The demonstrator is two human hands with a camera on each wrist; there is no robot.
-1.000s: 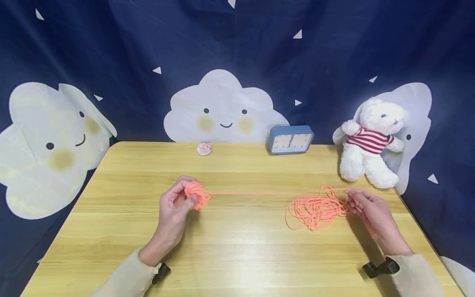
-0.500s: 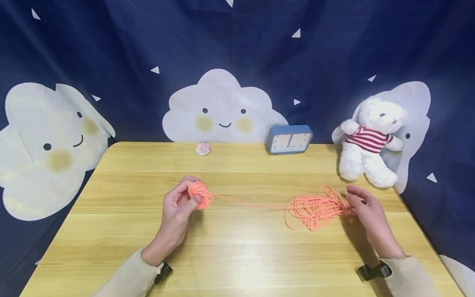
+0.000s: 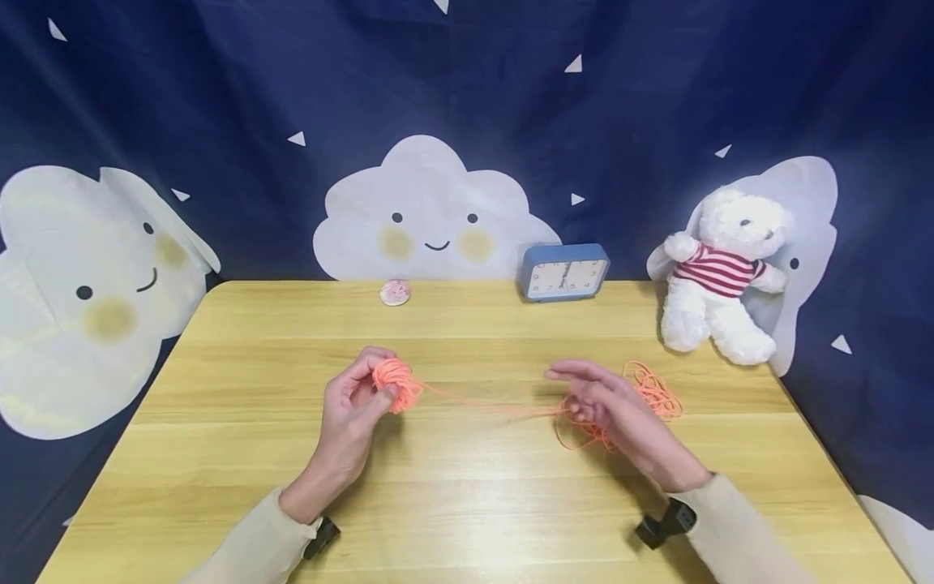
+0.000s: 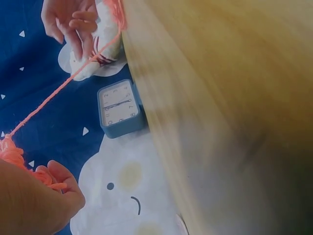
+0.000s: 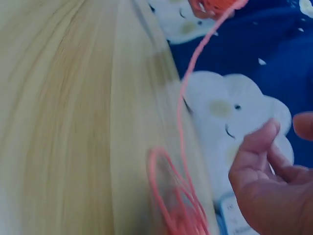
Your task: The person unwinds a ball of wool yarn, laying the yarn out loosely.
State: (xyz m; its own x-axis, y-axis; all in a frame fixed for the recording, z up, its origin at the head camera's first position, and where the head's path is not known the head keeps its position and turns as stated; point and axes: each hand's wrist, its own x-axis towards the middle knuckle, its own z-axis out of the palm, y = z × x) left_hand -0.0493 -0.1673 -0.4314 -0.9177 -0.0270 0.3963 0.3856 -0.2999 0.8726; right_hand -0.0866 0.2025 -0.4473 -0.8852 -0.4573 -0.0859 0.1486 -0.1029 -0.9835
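Observation:
My left hand point(image 3: 346, 422) holds a small wound bundle of coral-pink yarn point(image 3: 397, 384) between thumb and fingers, left of the table's middle. From it a single strand point(image 4: 58, 91) runs rightward to a loose, tangled heap of the same yarn point(image 3: 662, 399) on the table. Over that heap is my right hand point(image 3: 627, 418), its fingers loosely bent and nothing between them, hiding much of the tangle. In the right wrist view, yarn loops point(image 5: 161, 191) lie on the wood beside the right hand, and the strand rises past it, apart from the fingers.
A blue alarm clock point(image 3: 565, 274) stands at the table's back edge, with a round pink badge-like disc point(image 3: 396, 293) to its left. At the back right sits a white teddy bear point(image 3: 722, 280) in a striped shirt. A dark blue curtain with clouds hangs behind the wooden table point(image 3: 467, 503).
My right hand has let go of the yarn at the heap's right side and moved left over it. The strand has gone from taut to slightly sagging. The left hand has shifted barely.

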